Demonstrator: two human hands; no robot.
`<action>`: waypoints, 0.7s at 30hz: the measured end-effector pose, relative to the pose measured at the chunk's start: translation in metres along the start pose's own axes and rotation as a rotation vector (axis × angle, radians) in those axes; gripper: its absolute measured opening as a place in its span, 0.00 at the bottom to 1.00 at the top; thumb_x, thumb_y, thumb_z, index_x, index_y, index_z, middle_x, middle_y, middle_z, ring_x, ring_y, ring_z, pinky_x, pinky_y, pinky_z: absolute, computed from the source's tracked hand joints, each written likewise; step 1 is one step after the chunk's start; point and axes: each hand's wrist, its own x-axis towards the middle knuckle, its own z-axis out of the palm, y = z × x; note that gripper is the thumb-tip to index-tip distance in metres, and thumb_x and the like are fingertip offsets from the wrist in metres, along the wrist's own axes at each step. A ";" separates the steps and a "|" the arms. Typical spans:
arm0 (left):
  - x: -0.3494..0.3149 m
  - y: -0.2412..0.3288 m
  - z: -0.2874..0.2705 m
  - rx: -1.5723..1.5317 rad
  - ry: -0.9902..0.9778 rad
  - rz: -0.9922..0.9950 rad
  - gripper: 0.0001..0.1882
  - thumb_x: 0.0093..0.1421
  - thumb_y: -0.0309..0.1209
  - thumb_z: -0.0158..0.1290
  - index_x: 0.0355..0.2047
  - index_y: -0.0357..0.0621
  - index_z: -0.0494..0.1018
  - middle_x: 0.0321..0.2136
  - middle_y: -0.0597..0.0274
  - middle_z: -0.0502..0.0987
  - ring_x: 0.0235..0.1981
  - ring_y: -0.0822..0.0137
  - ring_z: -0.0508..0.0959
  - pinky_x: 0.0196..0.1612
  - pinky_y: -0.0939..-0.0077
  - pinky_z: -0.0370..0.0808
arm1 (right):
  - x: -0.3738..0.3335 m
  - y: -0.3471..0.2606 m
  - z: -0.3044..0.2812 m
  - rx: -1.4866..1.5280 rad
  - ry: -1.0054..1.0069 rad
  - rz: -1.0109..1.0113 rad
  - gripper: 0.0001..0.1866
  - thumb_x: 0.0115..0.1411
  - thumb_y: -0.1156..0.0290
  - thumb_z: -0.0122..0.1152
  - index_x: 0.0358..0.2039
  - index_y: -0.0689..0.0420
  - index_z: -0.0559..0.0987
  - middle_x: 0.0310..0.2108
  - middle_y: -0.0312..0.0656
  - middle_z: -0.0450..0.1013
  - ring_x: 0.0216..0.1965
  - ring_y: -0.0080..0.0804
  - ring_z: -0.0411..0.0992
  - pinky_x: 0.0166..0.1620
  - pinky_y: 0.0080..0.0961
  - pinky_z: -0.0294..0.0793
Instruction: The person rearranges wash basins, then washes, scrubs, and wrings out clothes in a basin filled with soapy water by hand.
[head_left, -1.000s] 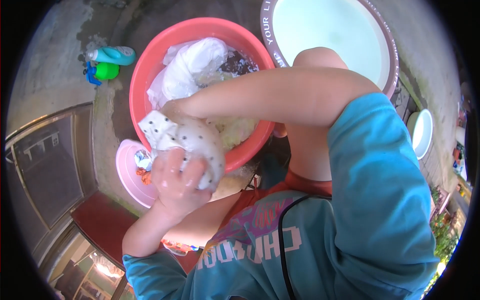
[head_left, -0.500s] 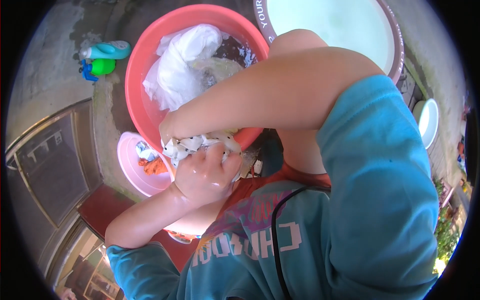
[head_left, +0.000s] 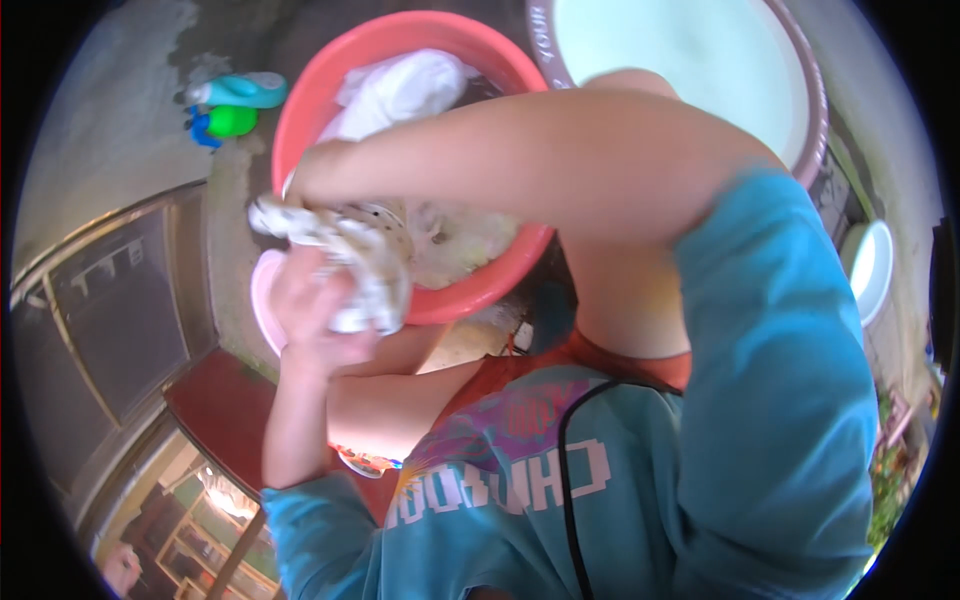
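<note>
Curling firmly round a spotted white cloth, the left hand lies near seven o'clock of the red basin, shifted from about six half a second earlier. The right hand, near nine o'clock, has likewise moved round from seven; blur and the forearm hide its fingers, so how far they close cannot be told. The cloth, bunched compactly before, now forms a longer, crumpled strip crossing the rim. Smooth plastic forms the round basin; rumpled white fabric lies inside at twelve o'clock. A dark-rimmed wider basin of pale liquid stands at two o'clock, a pink basin between seven and eight.
</note>
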 end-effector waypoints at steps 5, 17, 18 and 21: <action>-0.083 -0.030 -0.025 -1.179 0.769 -0.528 0.30 0.57 0.42 0.39 0.57 0.37 0.59 0.53 0.44 0.67 0.53 0.47 0.70 0.57 0.54 0.68 | -0.048 -0.040 -0.039 1.137 -0.256 0.197 0.16 0.59 0.64 0.54 0.45 0.57 0.74 0.42 0.46 0.75 0.46 0.36 0.73 0.50 0.37 0.72; -0.086 0.005 0.004 -1.387 1.194 -0.821 0.29 0.62 0.41 0.34 0.60 0.37 0.58 0.58 0.51 0.65 0.57 0.53 0.67 0.61 0.59 0.64 | -0.069 -0.046 -0.030 1.181 -0.202 -0.110 0.17 0.59 0.62 0.55 0.44 0.61 0.75 0.44 0.42 0.75 0.47 0.31 0.72 0.54 0.32 0.67; -0.087 0.005 0.004 -1.410 1.257 -0.865 0.29 0.62 0.41 0.34 0.59 0.37 0.59 0.57 0.52 0.65 0.57 0.53 0.67 0.60 0.58 0.64 | -0.070 -0.045 -0.030 1.226 -0.199 -0.158 0.18 0.60 0.62 0.54 0.45 0.61 0.74 0.44 0.43 0.74 0.48 0.32 0.72 0.54 0.33 0.66; -0.090 0.005 0.006 -1.479 1.371 -0.913 0.28 0.63 0.42 0.35 0.58 0.37 0.60 0.57 0.53 0.66 0.56 0.54 0.68 0.59 0.59 0.65 | -0.076 -0.044 -0.032 1.282 -0.200 -0.211 0.19 0.60 0.64 0.51 0.47 0.63 0.72 0.46 0.45 0.73 0.50 0.37 0.70 0.56 0.35 0.65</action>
